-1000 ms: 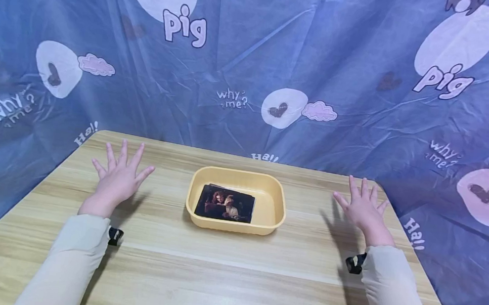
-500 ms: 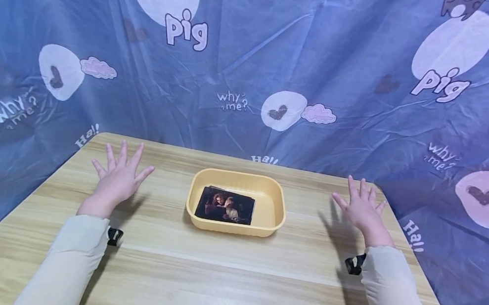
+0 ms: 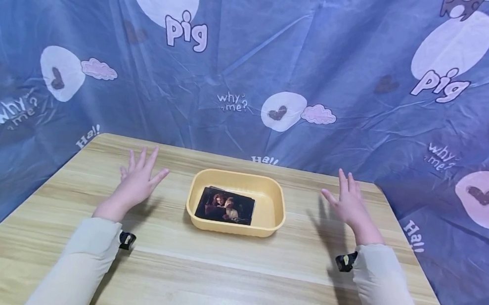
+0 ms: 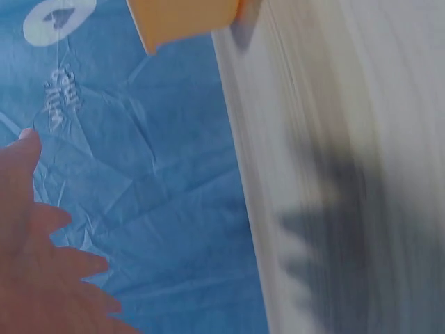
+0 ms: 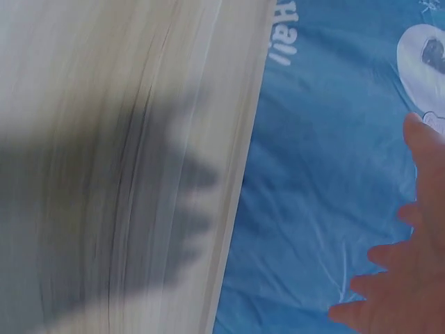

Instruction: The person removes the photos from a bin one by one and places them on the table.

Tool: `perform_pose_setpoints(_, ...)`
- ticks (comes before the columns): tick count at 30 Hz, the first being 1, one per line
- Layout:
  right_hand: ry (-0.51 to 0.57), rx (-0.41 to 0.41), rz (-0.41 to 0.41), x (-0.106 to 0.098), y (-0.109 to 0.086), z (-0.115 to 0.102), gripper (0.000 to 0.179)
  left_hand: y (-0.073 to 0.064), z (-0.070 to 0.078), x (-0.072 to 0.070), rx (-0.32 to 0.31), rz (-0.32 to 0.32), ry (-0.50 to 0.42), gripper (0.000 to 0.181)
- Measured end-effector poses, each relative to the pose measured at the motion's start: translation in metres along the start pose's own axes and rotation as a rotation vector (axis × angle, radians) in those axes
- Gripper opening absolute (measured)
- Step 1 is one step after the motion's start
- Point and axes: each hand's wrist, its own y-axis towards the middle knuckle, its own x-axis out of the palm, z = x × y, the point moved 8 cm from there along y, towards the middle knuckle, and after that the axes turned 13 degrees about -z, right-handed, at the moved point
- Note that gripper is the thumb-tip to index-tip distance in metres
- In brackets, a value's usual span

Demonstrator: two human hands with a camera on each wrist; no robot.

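Note:
A yellow rectangular tray [image 3: 269,212] stands near the middle of the table, with a small stack of dark photo cards [image 3: 226,207] lying in its left part. The top card carries a picture of two people. To the tray's left, my left hand [image 3: 134,183] hovers over the tabletop, fingers spread and holding nothing. On the other side my right hand [image 3: 350,206] is likewise raised, its fingers stretched forward and apart. Neither hand touches the tray. In the left wrist view a corner of the tray [image 4: 188,21] shows at the top, beyond the left thumb.
The light wood-grain table [image 3: 231,280] reaches back to a blue printed curtain [image 3: 245,63] that hangs behind it and along both sides. Dark wrist-camera mounts [image 3: 127,240] sit at both cuffs. Each hand throws a shadow on the wood.
Both hands have moved inward, closer to the tray, and have turned so their palms face each other more. The tray and cards stay in place.

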Motion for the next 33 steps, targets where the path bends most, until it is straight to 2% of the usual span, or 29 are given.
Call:
perform_pose_setpoints(10, 0.126, -0.139, 0.031, 0.013, 0.014, -0.042, 0.076, 0.007, 0.02, 0.025, 0.063, -0.04, -0.064, 0.078)
perform_pose_setpoints(16, 0.287, -0.226, 0.044, 0.023, 0.024, -0.072, 0.071, 0.013, 0.029, 0.039, 0.09, -0.06, -0.122, 0.079)
perform_pose_setpoints(19, 0.399, -0.248, 0.034, 0.028, 0.029, -0.086, 0.068, 0.016, 0.033, 0.046, 0.117, -0.084, -0.198, 0.082)
perform_pose_setpoints(22, 0.52, -0.263, -0.008, 0.036, 0.033, -0.1, 0.066, 0.019, 0.035, 0.054, 0.125, -0.137, -0.305, 0.09)
perform_pose_setpoints(28, 0.788, -0.242, -0.139, 0.063, 0.041, -0.125, 0.062, 0.021, 0.036, 0.07, 0.12, -0.227, -0.554, 0.096)
perform_pose_setpoints(30, 0.841, -0.218, -0.178, 0.074, 0.044, -0.131, 0.061, 0.022, 0.036, 0.074, 0.117, -0.239, -0.637, 0.094)
perform_pose_setpoints(33, 0.848, -0.186, -0.221, 0.089, 0.049, -0.138, 0.06, 0.022, 0.036, 0.079, 0.113, -0.254, -0.756, 0.091)
